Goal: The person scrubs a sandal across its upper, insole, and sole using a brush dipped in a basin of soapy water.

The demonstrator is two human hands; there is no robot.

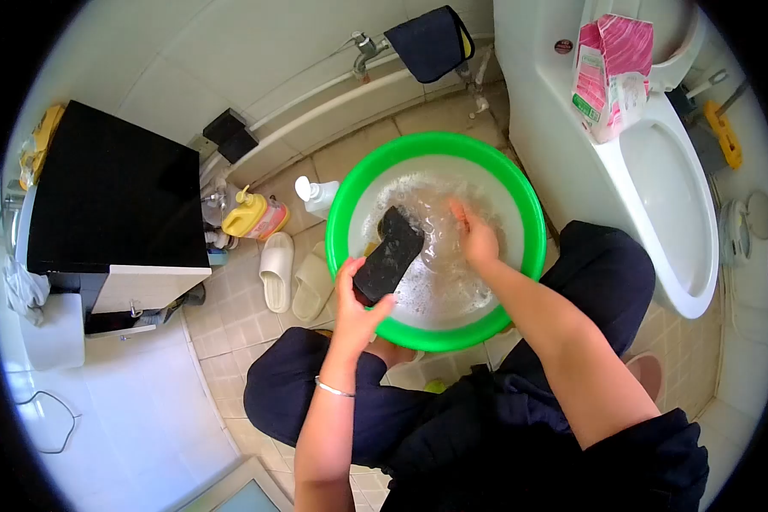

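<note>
A green-rimmed basin (436, 340) holds cloudy, sudsy water and stands on the floor between my knees. My left hand (354, 294) grips a black shoe-like item (390, 258) by its near end, thumb on one side and fingers on the other. The item slants across the left part of the basin, its far end towards the middle. Its exact kind is hard to make out. Over the right half of the basin, my right hand (478, 237) dips into the rippling water with fingers stretched out. Nothing shows in it, and the fingertips are partly hidden by the water.
Pale slippers (276, 273), a yellow jug (256, 215) and a white pump bottle (317, 196) stand left of the basin. A black-topped cabinet (115, 188) is farther left. At right is a white toilet (670, 205) with a pink-and-white package (613, 77) on it. A dark cloth (430, 44) hangs by a tap (367, 53).
</note>
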